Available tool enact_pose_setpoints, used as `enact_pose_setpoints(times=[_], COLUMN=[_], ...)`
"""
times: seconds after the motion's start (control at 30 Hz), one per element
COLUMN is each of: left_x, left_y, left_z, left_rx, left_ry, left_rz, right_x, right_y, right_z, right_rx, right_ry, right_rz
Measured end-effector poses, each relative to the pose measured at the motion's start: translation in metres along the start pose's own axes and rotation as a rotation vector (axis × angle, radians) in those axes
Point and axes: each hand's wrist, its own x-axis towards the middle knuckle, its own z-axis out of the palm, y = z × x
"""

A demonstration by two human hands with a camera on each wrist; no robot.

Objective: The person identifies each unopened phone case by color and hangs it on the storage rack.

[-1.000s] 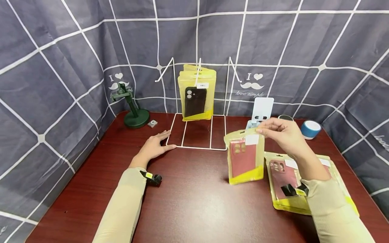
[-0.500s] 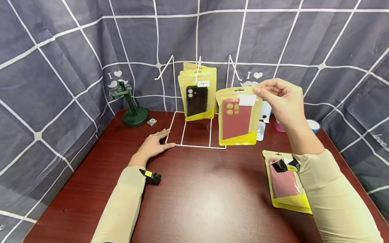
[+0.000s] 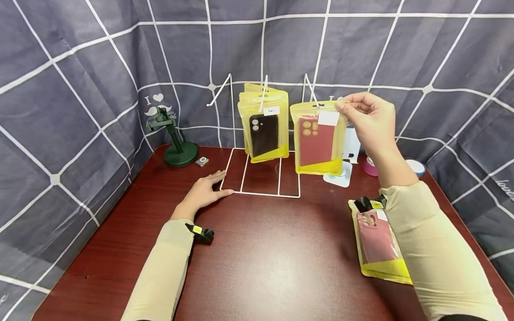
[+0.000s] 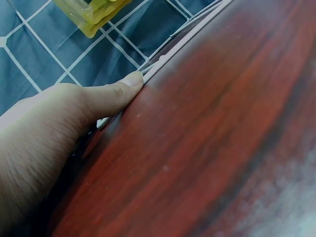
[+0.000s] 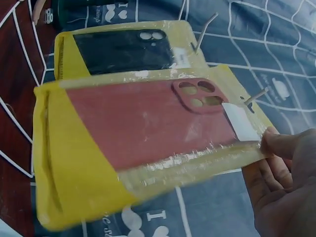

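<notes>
At the rack's right hook [image 3: 310, 91], right hand [image 3: 371, 118] grip pinches the top edge of the red phone-case packet [image 3: 318, 139], which hangs just beside the black-case packets [image 3: 263, 129]. Left hand [image 3: 205, 192] grip released, flat on the desk [image 3: 257, 263], thumb touching the rack base [image 3: 261, 194].

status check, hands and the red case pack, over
Right hand pinches red case pack at its top, held up by right hook. Left hand flat on table, at rack base. Black case packs hang on middle hook.

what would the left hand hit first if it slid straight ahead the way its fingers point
Probably the white wire display rack: the left hand already touches its base frame, so nothing lies between them.
</notes>
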Motion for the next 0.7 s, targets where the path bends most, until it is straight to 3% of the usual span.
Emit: enact_pose_setpoints(times=[0.4,0.7], left_x=[-0.002,-0.001], left_y=[0.002,0.002], left_z=[-0.001,-0.002], left_rx=[-0.019,-0.016], left_ry=[-0.005,-0.006], left_rz=[-0.01,-0.009], right_x=[0.032,0.04], right_y=[0.025,0.029], right_z=[0.013,0.015], right_rx=[-0.209,-0.319], right_ry=[0.028,0.029], right_rz=[0.005,-0.01])
